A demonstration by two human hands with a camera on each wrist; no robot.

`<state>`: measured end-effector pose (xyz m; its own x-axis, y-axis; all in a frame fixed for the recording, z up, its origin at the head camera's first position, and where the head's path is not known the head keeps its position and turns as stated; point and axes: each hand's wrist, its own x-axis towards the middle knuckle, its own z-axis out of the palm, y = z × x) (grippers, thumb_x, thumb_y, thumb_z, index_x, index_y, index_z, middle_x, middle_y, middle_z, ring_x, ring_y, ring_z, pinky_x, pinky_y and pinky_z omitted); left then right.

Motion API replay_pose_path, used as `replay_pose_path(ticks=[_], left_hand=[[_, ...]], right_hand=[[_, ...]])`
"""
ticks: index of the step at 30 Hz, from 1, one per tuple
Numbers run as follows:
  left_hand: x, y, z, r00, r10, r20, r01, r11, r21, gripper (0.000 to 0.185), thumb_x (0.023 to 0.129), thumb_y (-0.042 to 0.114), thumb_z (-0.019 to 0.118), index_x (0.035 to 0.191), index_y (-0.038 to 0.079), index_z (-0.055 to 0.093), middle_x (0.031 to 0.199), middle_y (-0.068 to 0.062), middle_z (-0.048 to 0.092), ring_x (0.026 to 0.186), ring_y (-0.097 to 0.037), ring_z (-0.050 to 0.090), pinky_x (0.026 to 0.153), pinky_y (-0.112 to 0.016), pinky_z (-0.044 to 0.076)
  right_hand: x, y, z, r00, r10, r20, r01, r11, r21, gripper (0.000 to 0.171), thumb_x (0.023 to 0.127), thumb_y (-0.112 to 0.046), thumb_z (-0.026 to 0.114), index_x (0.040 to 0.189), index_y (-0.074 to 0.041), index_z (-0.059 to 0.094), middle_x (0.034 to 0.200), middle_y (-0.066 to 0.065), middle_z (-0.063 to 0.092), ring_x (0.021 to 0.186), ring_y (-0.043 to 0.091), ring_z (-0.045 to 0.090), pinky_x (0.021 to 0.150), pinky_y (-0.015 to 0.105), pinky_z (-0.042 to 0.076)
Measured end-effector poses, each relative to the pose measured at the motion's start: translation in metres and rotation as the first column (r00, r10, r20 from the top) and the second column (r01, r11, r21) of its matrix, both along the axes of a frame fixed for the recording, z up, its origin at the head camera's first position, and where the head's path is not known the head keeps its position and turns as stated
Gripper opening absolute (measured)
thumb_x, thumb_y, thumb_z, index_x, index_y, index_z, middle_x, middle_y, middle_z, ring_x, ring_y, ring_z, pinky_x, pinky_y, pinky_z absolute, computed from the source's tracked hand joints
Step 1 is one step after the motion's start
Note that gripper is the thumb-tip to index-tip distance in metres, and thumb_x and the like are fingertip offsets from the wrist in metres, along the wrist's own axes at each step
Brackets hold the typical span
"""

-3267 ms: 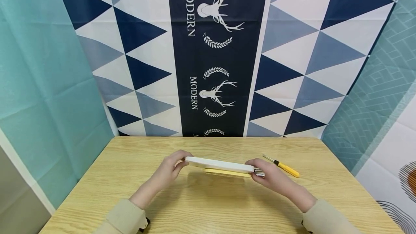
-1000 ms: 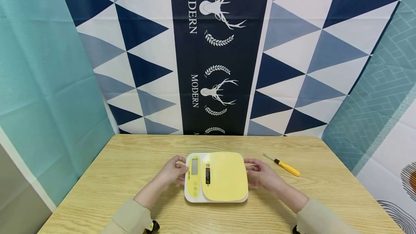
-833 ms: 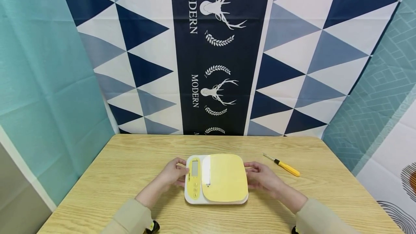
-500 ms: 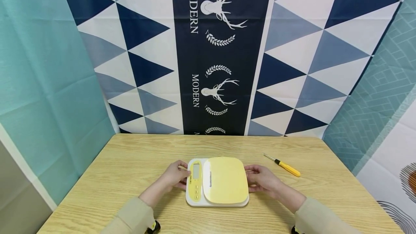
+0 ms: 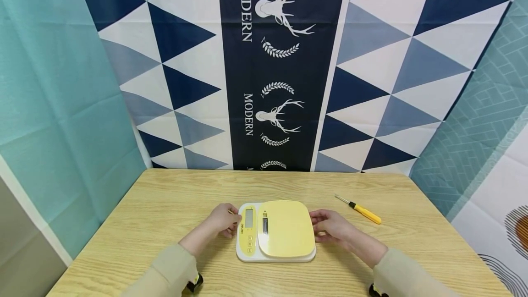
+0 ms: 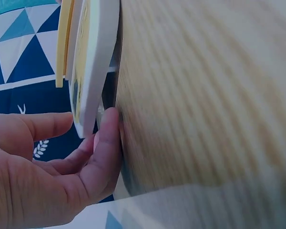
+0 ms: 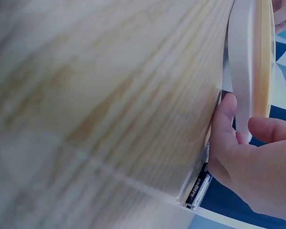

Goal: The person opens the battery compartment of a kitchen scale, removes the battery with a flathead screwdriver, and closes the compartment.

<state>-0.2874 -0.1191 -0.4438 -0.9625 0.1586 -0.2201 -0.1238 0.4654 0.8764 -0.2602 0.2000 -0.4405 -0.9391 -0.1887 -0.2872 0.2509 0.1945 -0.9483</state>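
Note:
A white kitchen scale [image 5: 284,230] with a yellow weighing plate faces up at the middle of the table, its display on the left. My left hand [image 5: 222,220] holds its left edge. In the left wrist view, the thumb is at the panel's edge and the fingertips reach into the narrow gap over the wood. My right hand [image 5: 332,227] grips the opposite edge, thumb by the plate and a finger low against the white base [image 7: 240,62]. Beyond that hand, in the right wrist view, shows a small dark, silvery-edged object [image 7: 199,186] with pale lettering.
A yellow-handled screwdriver [image 5: 363,212] lies on the wooden table [image 5: 177,196] to the right of and behind my right hand. Patterned cloth [image 5: 276,72] hangs along the table's back edge, with teal cloth [image 5: 74,95] at the left.
The scale was raised and seen edge-on, with silvery ends by the right hand; now it lies face up. Over the last second it has come slightly nearer me, both hands with it.

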Motion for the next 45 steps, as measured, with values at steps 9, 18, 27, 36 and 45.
replay_pose_path(ticks=[9, 18, 27, 36, 45], left_hand=[[-0.006, -0.003, 0.002, 0.999, -0.043, -0.002, 0.043, 0.996, -0.084, 0.014, 0.092, 0.012, 0.056, 0.092, -0.002, 0.061, 0.072, -0.006, 0.054, 0.056, -0.012, 0.051, 0.048, -0.025, 0.055], [-0.013, -0.003, 0.012, 0.995, -0.078, 0.055, 0.084, 0.988, -0.130, 0.017, 0.092, 0.013, 0.057, 0.087, -0.002, 0.063, 0.066, -0.005, 0.055, 0.054, -0.012, 0.052, 0.051, -0.026, 0.057], [-0.025, 0.001, 0.015, 0.993, -0.049, 0.110, 0.062, 0.992, -0.111, 0.019, 0.092, 0.016, 0.057, 0.089, -0.003, 0.059, 0.079, -0.012, 0.059, 0.059, -0.016, 0.057, 0.056, -0.030, 0.059], [-0.034, -0.001, 0.011, 0.993, -0.028, 0.114, 0.036, 0.997, -0.066, 0.017, 0.091, 0.014, 0.056, 0.092, -0.003, 0.061, 0.082, -0.012, 0.059, 0.062, -0.016, 0.057, 0.056, -0.029, 0.058], [-0.038, 0.001, 0.007, 0.996, -0.011, 0.090, 0.014, 0.999, -0.029, 0.017, 0.089, 0.010, 0.056, 0.091, -0.005, 0.063, 0.080, -0.013, 0.061, 0.059, -0.017, 0.059, 0.054, -0.031, 0.058]], right_hand=[[-0.002, -0.005, 0.001, 0.998, 0.058, -0.025, -0.056, 0.995, 0.080, 0.047, 0.081, 0.013, 0.049, 0.128, 0.016, 0.043, 0.107, 0.015, 0.058, 0.075, 0.014, 0.059, 0.068, 0.029, 0.057], [0.000, -0.002, 0.002, 0.988, 0.151, -0.035, -0.148, 0.986, 0.074, 0.048, 0.087, 0.009, 0.047, 0.133, 0.017, 0.037, 0.108, 0.013, 0.059, 0.079, 0.013, 0.060, 0.070, 0.029, 0.057], [0.026, 0.002, 0.006, 0.988, 0.149, 0.048, -0.148, 0.989, -0.024, 0.056, 0.089, 0.002, 0.050, 0.137, 0.019, 0.026, 0.116, 0.016, 0.050, 0.093, 0.016, 0.058, 0.080, 0.033, 0.056], [0.052, 0.010, 0.009, 0.978, 0.176, 0.115, -0.167, 0.982, -0.084, 0.063, 0.087, -0.001, 0.052, 0.135, 0.024, 0.019, 0.112, 0.013, 0.051, 0.093, 0.016, 0.055, 0.086, 0.036, 0.054], [0.068, 0.015, 0.009, 0.943, 0.257, 0.212, -0.201, 0.947, -0.252, 0.050, 0.093, -0.004, 0.049, 0.131, 0.022, 0.030, 0.109, 0.012, 0.059, 0.098, 0.017, 0.062, 0.094, 0.038, 0.051]])
